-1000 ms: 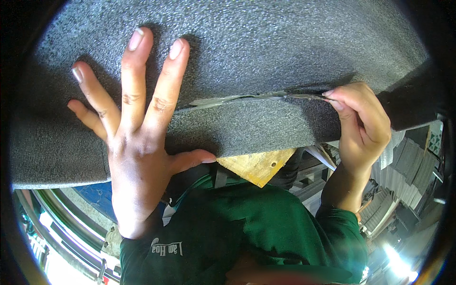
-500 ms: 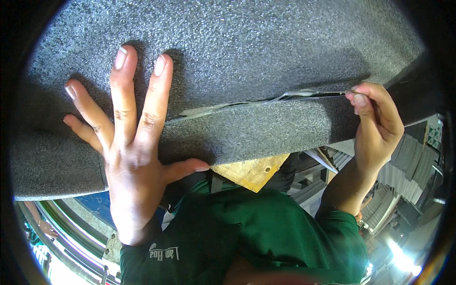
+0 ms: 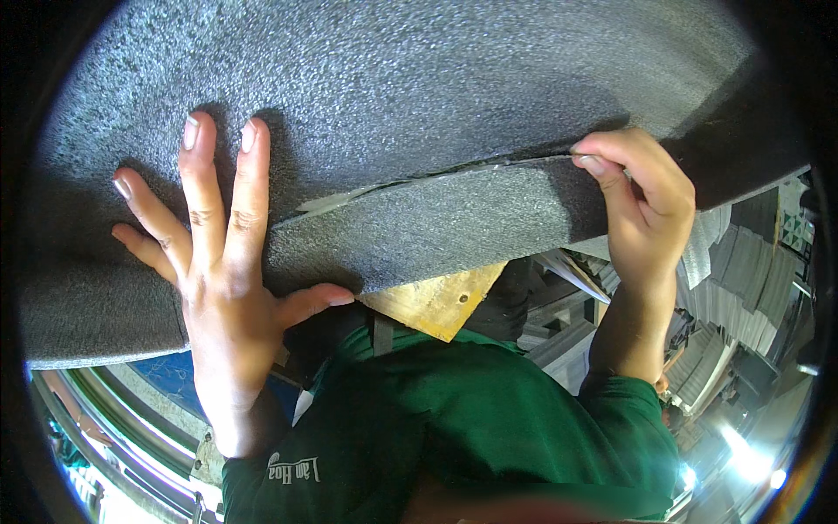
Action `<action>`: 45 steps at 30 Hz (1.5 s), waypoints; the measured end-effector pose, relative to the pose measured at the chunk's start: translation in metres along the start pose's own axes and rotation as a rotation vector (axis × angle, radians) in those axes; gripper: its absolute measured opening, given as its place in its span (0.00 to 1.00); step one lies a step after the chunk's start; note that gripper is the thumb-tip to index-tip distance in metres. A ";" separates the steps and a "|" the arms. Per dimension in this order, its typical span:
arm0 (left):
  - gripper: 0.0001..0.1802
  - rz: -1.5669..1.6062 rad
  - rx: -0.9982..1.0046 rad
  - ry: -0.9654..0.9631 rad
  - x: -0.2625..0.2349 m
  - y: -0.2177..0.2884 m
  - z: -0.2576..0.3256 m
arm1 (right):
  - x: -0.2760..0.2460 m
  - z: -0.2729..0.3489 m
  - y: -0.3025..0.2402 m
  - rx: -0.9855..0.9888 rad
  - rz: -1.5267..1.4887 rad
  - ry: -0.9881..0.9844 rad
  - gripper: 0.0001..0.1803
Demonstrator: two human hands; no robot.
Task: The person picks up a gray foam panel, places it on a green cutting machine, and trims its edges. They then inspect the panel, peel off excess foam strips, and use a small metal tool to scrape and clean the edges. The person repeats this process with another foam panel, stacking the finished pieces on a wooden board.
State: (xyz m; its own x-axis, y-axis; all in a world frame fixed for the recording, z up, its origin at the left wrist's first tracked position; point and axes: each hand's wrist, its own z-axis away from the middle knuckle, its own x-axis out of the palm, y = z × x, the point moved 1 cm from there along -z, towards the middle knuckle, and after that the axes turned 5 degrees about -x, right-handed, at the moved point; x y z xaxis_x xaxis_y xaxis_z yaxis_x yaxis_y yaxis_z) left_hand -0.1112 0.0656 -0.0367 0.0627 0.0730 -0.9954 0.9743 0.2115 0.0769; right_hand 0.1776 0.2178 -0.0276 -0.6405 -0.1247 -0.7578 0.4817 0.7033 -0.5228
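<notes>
A large dark grey foam sheet (image 3: pixel 419 96) fills the upper part of the head view. A long cut runs through it and leaves a narrower grey strip (image 3: pixel 454 227) along its near edge. My left hand (image 3: pixel 214 271) lies flat on the sheet with the fingers spread, thumb under the strip's edge. My right hand (image 3: pixel 642 210) is shut at the right end of the cut, its fingers gripping the strip. Whatever thin thing it may hold in the slit is hidden by the fingers.
A yellow-brown wooden board (image 3: pixel 436 301) with a hole sticks out from under the foam. My green shirt (image 3: pixel 454 419) fills the lower middle. Stacks of grey sheets (image 3: pixel 742 297) stand at the right, and a blue surface (image 3: pixel 166 375) with curved rails shows at lower left.
My right hand has moved along the cut to the right, lengthening the slit. My left hand has slid slightly left and stays pressed flat on the foam.
</notes>
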 end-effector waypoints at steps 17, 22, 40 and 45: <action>0.80 0.002 0.044 -0.030 -0.004 -0.003 0.001 | -0.020 0.000 0.012 0.049 -0.059 -0.006 0.08; 0.80 0.013 0.043 -0.044 -0.006 -0.003 0.002 | -0.035 -0.001 0.018 0.182 -0.130 0.102 0.05; 0.73 0.118 0.046 0.007 -0.005 -0.001 0.002 | -0.038 -0.008 0.027 0.013 0.065 -0.079 0.06; 0.73 0.101 0.059 0.023 -0.006 0.000 0.001 | -0.037 -0.008 0.030 0.040 -0.221 -0.118 0.07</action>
State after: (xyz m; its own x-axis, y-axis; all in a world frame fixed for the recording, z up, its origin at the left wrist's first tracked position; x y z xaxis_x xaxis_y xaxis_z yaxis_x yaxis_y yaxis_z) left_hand -0.1117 0.0645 -0.0313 0.1572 0.1138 -0.9810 0.9743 0.1442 0.1728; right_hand 0.2108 0.2495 -0.0119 -0.6598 -0.3548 -0.6624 0.3628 0.6216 -0.6943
